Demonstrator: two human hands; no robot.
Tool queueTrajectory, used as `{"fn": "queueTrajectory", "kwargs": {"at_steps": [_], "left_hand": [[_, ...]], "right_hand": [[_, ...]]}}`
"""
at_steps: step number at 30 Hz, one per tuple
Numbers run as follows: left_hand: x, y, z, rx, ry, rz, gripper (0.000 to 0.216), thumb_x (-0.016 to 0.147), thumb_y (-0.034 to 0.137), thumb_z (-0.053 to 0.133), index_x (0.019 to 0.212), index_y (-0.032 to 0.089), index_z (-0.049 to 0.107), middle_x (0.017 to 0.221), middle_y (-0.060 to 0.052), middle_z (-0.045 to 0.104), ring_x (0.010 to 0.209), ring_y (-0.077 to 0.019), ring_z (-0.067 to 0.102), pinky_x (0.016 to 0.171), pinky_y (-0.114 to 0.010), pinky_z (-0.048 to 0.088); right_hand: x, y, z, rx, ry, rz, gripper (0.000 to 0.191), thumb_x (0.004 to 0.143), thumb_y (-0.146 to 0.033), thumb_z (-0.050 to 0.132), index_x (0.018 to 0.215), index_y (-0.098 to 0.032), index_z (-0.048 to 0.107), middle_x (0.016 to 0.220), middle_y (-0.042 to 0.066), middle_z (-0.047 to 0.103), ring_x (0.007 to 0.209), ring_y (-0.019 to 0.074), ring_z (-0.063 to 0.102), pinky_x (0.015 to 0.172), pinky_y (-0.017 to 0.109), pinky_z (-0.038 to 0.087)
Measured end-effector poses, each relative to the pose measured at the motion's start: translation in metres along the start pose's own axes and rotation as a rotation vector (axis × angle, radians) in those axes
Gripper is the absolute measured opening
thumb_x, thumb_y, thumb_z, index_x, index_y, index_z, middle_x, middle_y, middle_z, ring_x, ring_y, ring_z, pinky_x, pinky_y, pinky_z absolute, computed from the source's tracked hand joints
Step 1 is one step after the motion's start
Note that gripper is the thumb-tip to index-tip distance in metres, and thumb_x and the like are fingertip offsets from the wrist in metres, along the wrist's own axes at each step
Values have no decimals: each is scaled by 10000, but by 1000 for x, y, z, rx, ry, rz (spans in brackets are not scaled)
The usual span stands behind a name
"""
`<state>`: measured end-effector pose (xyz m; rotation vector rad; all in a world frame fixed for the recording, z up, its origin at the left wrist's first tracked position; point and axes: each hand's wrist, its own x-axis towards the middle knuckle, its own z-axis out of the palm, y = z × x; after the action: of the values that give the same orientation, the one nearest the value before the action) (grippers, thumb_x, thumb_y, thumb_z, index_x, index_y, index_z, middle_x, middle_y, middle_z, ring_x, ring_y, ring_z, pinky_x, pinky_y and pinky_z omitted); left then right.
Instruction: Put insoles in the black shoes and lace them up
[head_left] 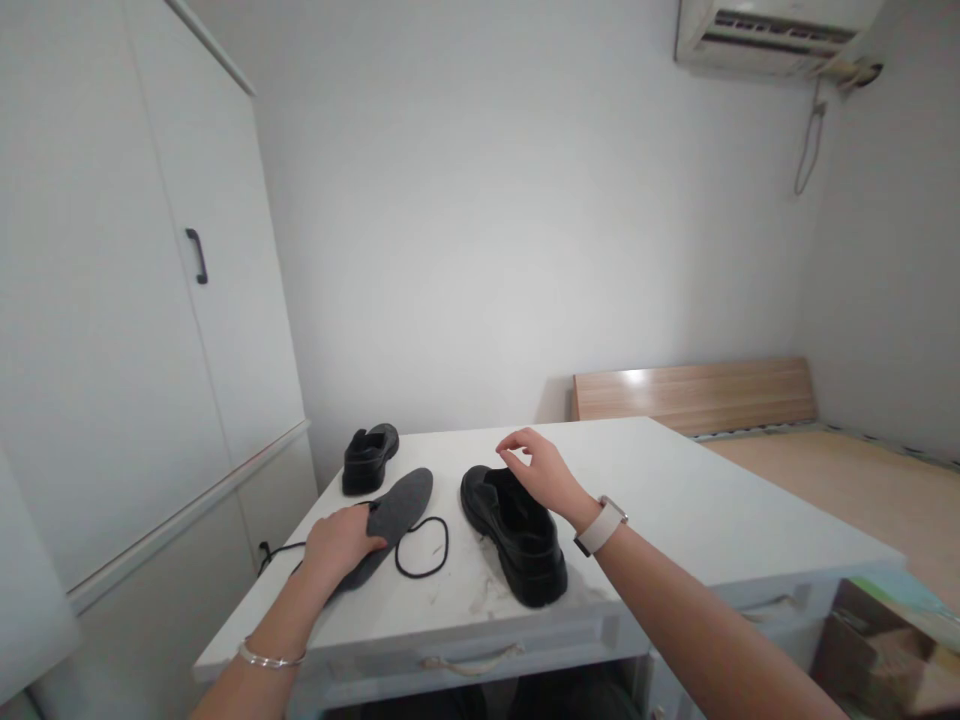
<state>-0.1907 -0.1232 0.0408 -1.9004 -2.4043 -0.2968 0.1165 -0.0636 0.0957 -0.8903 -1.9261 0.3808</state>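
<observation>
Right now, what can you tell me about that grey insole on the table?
The insole is flat, dark grey and felt-like, shaped like a foot. It lies on the white table, slanting between the two black shoes. The left hand rests on its near end, covering that part. A black lace loops beside it.

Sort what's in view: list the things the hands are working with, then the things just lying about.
In hand:
left hand resting on the grey insole
right hand hovering over the near shoe
black lace beside the insole

Lying about:
far shoe
table
cupboard
air conditioner
</observation>
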Motion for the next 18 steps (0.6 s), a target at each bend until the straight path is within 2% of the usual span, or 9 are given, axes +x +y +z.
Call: {"fn": "queueTrajectory", "kwargs": {"at_steps": [2, 6, 8, 10, 12, 13, 15, 18], "left_hand": [[-5, 3, -5, -41, 44, 11, 124, 779, 289, 636, 859, 194, 635, 959, -124, 738, 939, -325, 678, 701, -341, 450], [-37, 26, -24, -196, 218, 55, 163, 941, 331, 418, 963, 231, 545, 946, -55, 701, 869, -236, 660, 703, -302, 451], [-64, 51, -30, -477, 457, 154, 168, 947, 362, 423, 970, 231, 527, 893, -35, 670, 783, -212, 645, 707, -301, 460], [-91, 82, -29, -665, 594, 254, 160, 944, 357, 433, 960, 229, 528, 892, -38, 643, 807, -211, 634, 734, -308, 483], [-111, 115, -22, -803, 637, 382, 109, 940, 302, 448, 949, 225, 526, 901, -45, 614, 858, -208, 626, 776, -309, 505], [-117, 129, -17, -863, 642, 455, 104, 936, 270, 445, 987, 220, 521, 933, -55, 603, 869, -205, 622, 770, -307, 514], [-124, 153, -6, -944, 647, 472, 178, 916, 198, 451, 1085, 214, 504, 1019, -79, 585, 952, -215, 615, 828, -331, 521], [-127, 175, 7, -1049, 594, 492, 398, 827, 129, 531, 1208, 205, 445, 1169, -122, 526, 1094, -257, 576, 909, -392, 516]], "right_hand": [[-16, -20, -10, -14, 21, -61, 120, 876, -164, 544, 864, -189, 662, 959, 55, 662, 972, 204, 594, 936, 381, 444], [-54, -53, -14, 96, -32, -121, 120, 920, -190, 526, 891, -202, 641, 894, 39, 654, 876, 187, 611, 842, 359, 485], [-72, -65, -7, 230, -102, -48, 107, 920, -243, 561, 1017, -209, 592, 975, 49, 652, 883, 182, 623, 830, 360, 509], [-86, -74, 1, 354, -148, 37, 361, 879, -306, 642, 1183, -223, 467, 1168, 86, 593, 981, 194, 617, 858, 375, 524], [-94, -81, 8, 419, -138, 85, 556, 827, -338, 706, 1243, -239, 350, 1268, 110, 516, 1074, 214, 586, 890, 391, 523], [-97, -82, 10, 412, -107, 92, 569, 813, -337, 719, 1224, -241, 337, 1256, 107, 507, 1091, 220, 573, 902, 396, 517], [-99, -84, 10, 336, -7, 92, 455, 820, -318, 698, 1122, -238, 368, 1136, 75, 527, 1054, 222, 565, 902, 400, 501], [-103, -83, 4, 185, 107, 65, 236, 859, -267, 606, 978, -236, 404, 977, 39, 515, 939, 212, 557, 846, 389, 491]]}}
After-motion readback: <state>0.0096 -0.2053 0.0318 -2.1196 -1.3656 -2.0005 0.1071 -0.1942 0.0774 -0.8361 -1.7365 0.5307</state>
